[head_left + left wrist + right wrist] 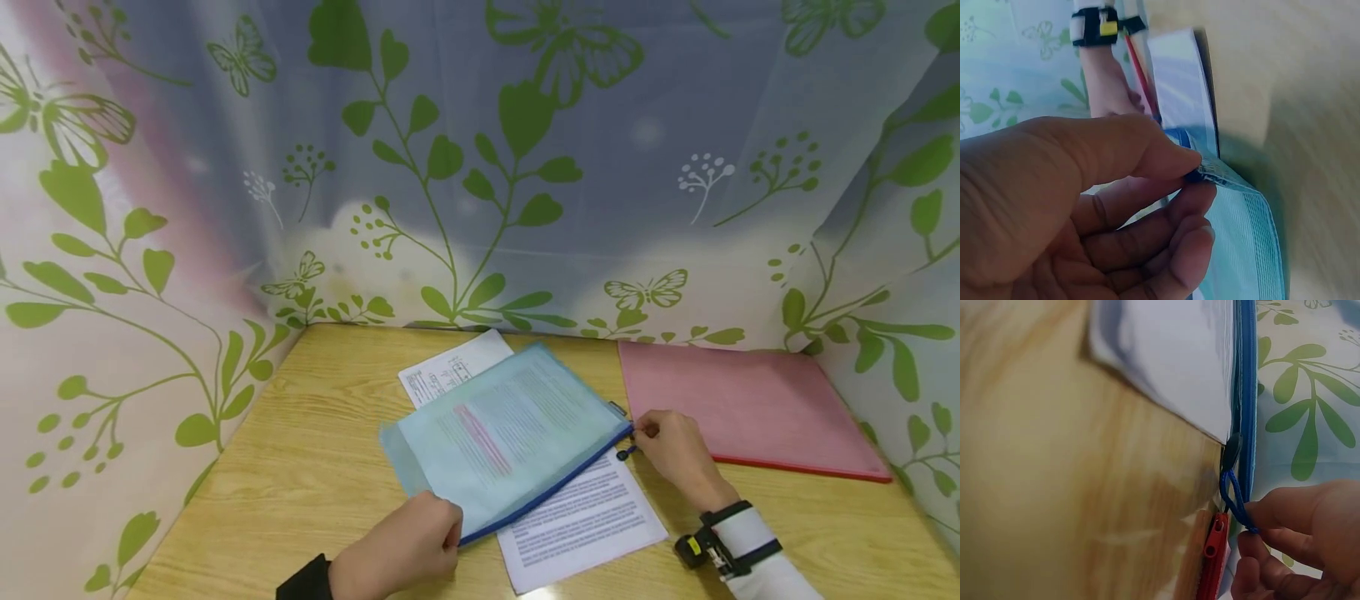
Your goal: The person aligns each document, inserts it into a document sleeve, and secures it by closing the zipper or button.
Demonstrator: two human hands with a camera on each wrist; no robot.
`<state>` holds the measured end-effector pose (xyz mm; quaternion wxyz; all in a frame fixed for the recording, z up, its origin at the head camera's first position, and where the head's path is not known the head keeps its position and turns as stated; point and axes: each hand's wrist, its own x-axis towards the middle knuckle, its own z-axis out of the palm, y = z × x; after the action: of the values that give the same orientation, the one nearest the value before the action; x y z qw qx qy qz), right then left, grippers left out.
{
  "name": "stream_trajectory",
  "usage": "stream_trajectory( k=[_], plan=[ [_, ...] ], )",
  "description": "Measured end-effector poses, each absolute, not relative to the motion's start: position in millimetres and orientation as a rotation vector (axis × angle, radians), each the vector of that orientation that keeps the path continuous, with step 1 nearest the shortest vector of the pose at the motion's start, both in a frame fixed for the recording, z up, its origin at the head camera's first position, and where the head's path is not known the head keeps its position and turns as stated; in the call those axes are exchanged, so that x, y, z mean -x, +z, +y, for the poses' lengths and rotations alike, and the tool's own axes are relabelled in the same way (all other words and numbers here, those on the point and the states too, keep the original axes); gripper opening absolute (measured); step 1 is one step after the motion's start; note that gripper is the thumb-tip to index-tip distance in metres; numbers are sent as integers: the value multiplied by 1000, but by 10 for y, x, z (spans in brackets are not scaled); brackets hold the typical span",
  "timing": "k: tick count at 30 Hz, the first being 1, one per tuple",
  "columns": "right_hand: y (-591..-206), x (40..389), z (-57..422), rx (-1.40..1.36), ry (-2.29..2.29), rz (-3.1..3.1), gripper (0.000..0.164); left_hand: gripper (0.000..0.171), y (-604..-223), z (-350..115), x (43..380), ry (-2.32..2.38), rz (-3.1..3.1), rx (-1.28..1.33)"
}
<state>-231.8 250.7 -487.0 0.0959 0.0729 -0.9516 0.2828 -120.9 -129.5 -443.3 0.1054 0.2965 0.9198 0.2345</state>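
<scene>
A light-blue zip pouch [480, 442] with a dark-blue zipper edge lies tilted across the desk, a printed sheet with pink-marked lines showing through it. My left hand [408, 542] pinches its near left corner; in the left wrist view the thumb [1175, 159] and forefinger press the corner between them. At the opposite end of the zipper, my right hand [678, 454] pinches the right corner. A blue cord pull [1233, 494] with a dark tab [1233, 450] hangs there, its loop at the right fingertips. A printed sheet [581, 533] sticks out under the near edge.
Another printed sheet [457, 367] shows from under the pouch's far side. To the right lies a red zip pouch [757, 408], its red zipper pull [1215, 534] close to my right hand. Patterned curtains [465, 208] enclose the wooden desk [300, 442] at the back and sides.
</scene>
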Motion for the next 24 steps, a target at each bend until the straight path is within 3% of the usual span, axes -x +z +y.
stream_trajectory(
  k=[5, 12, 16, 24],
  plan=[
    [-4873, 2290, 2506, -212, 837, -2835, 5, 33, -4485, -1179, 1110, 676, 2670, -936],
    [-4756, 2136, 2462, -215, 846, -2874, 13, 17, -4476, -1122, 1167, 663, 2633, -882],
    [-4685, 1991, 2422, -196, 906, -2960, 13, 10, -4413, -1193, 1433, 723, 2633, -841],
    [-4705, 1837, 2293, -188, 1203, -3083, 18, 28, -4502, -1451, 2139, 854, 2791, -634]
  ],
)
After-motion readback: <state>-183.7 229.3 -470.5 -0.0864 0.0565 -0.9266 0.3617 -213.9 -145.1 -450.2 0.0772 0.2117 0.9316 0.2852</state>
